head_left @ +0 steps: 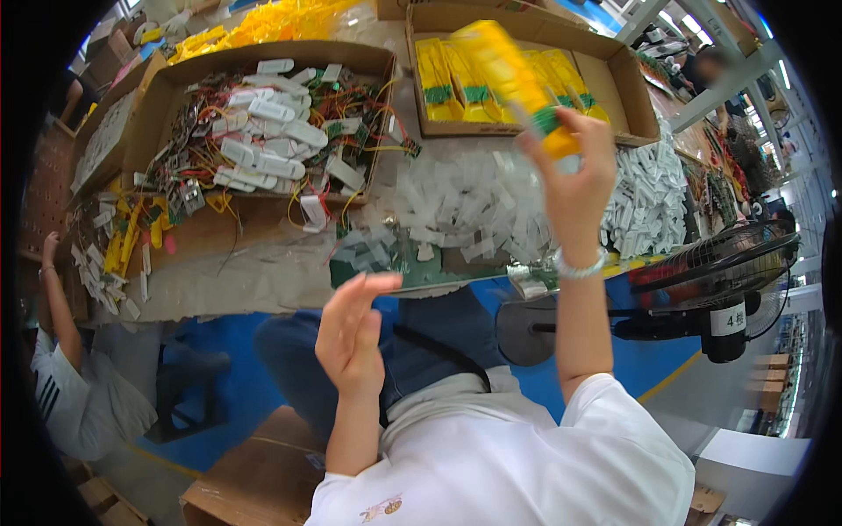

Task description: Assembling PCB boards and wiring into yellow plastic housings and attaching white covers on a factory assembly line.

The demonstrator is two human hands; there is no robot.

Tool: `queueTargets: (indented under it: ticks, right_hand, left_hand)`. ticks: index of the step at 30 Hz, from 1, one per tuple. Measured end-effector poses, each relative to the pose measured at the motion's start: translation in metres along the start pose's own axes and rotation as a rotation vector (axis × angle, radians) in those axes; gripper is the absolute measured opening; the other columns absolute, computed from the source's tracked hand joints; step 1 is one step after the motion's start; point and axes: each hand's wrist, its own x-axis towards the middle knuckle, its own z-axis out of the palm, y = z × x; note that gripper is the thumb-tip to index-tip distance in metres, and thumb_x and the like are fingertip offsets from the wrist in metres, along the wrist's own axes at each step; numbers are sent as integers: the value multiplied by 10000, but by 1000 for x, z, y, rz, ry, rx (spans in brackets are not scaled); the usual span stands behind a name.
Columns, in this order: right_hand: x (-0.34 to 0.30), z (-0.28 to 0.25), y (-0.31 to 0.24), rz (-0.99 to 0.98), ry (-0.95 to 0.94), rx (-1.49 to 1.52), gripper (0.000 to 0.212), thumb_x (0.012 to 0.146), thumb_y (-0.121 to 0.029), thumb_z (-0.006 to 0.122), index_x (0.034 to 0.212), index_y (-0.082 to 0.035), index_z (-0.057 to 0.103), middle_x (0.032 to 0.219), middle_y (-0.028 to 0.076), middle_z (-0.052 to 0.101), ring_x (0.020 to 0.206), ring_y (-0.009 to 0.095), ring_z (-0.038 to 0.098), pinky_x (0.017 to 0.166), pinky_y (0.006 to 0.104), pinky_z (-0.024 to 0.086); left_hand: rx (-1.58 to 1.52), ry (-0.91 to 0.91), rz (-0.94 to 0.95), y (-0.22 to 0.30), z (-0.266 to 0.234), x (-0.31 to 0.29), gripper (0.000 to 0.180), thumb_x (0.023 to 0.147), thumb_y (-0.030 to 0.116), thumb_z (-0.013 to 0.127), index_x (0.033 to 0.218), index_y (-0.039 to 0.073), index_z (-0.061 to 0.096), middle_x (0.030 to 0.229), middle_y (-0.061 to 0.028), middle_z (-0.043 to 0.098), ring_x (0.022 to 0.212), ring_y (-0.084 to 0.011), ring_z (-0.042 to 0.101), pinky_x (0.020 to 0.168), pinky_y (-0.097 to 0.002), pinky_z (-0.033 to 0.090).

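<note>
My right hand (581, 180) is raised over the far side of the bench and closed round a long yellow pack (495, 66) with a green band near its lower end. The pack tilts up and left, blurred by motion, in front of a shallow cardboard box (633, 103) holding a row of similar yellow packs (436, 77). My left hand (353, 337) hovers at the bench's near edge, fingers stretched out, holding nothing. Just beyond it lies a green mat (403, 263), partly covered by clear plastic pieces (478, 197).
A cardboard box (263, 54) at left holds white plastic cases (272, 110) and wired circuit boards. White small parts (649, 197) are heaped at right. A black fan (715, 272) stands beside the bench's right edge. Another person's arm (61, 302) reaches in at far left.
</note>
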Motion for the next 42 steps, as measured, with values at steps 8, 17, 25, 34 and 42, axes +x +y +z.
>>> queueTargets:
  ticks: [8,17,25,34,42]
  right_hand:
    - [69,-10,203,244,30,-723,429,779,-411,715,1051,-87,644,958,106,650,934,322,615,801,445,480]
    - [75,-25,227,319,-634,-601,267,724,-251,717,891,-45,681,936,171,657,898,325,638,794,412,501]
    - [148,125,-66,-275,-503,237,193,853,-170,614,972,-22,650,947,164,661,909,305,639,795,373,488]
    - [213,425,-79,-310,-908,-253,285,821,-214,591,1021,-33,684,1090,222,652,1011,346,635,871,395,508]
    - [272,439,-62,449,-759,283,117,797,-216,647,726,-123,641,648,62,621,464,178,548,402,340,426]
  left_hand:
    - [143,482,-144,-3,-81,-62,239,903,-49,473,1110,-45,591,915,-146,639,872,-234,615,858,-389,504]
    - [259,768,-155,0,-163,-96,164,936,52,560,1074,-11,623,887,-97,635,833,-186,616,804,-318,518]
    - [368,912,-162,-14,-199,-122,153,932,53,569,1056,-9,634,874,-93,637,814,-185,621,793,-313,518]
    - [339,1062,-142,7,-171,-145,178,926,10,525,1080,-16,611,897,-91,631,833,-177,609,798,-320,515]
    - [293,1034,-54,23,-162,-125,190,920,16,525,1083,-15,617,908,-94,637,854,-193,615,820,-325,496]
